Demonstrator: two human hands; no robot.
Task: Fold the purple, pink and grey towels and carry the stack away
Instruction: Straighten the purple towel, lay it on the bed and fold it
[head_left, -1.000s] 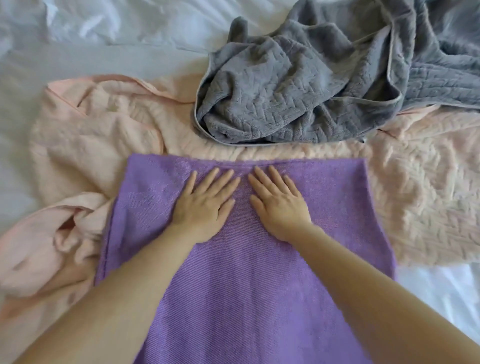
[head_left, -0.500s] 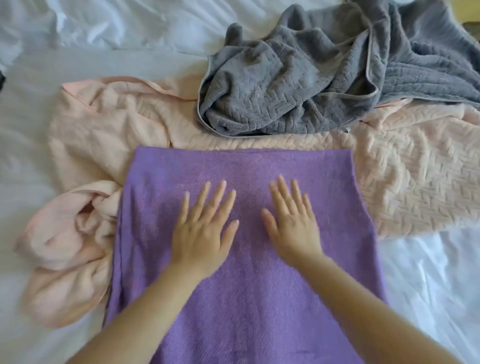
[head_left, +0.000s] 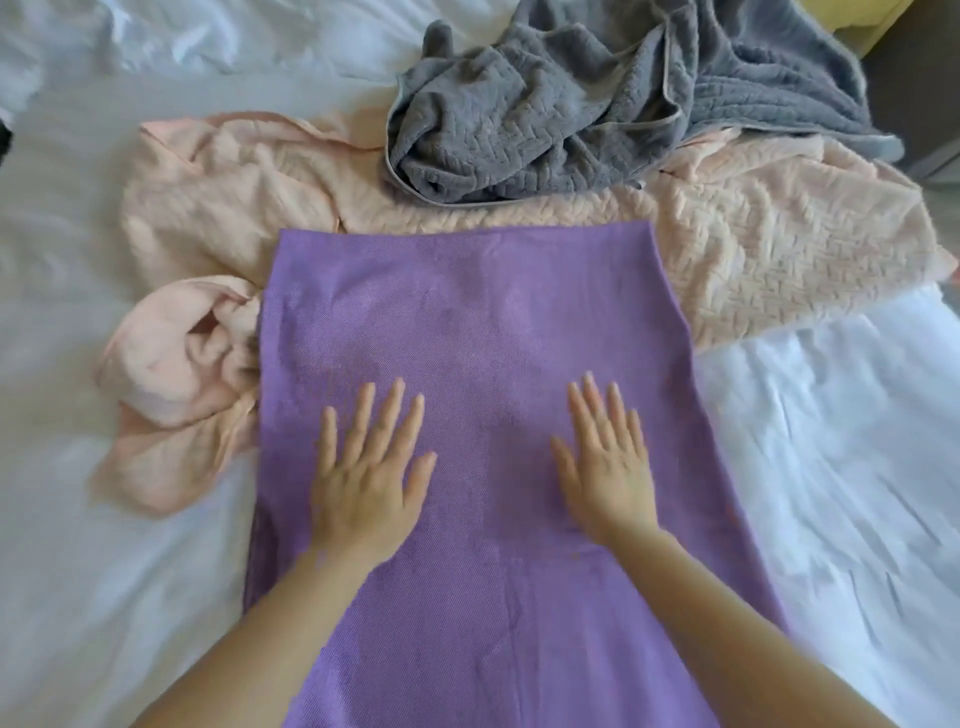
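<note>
Two flat palms, my left hand (head_left: 363, 483) and right hand (head_left: 608, 467), fingers straight and holding nothing, press the purple towel (head_left: 467, 322) smooth at the near edge of the bed (head_left: 831, 441) — readying a clean fold, I judge — while the pink towel (head_left: 779, 249) and grey towel (head_left: 545, 119) lie crumpled beyond.

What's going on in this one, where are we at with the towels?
A person is working on a white bed sheet. The left hand and right hand both lie flat, fingers straight, on the purple towel, which is spread out lengthwise. The pink towel lies rumpled partly under it, and the grey towel sits bunched on the pink one's far edge. Neither of those is folded yet, and no stack exists.
</note>
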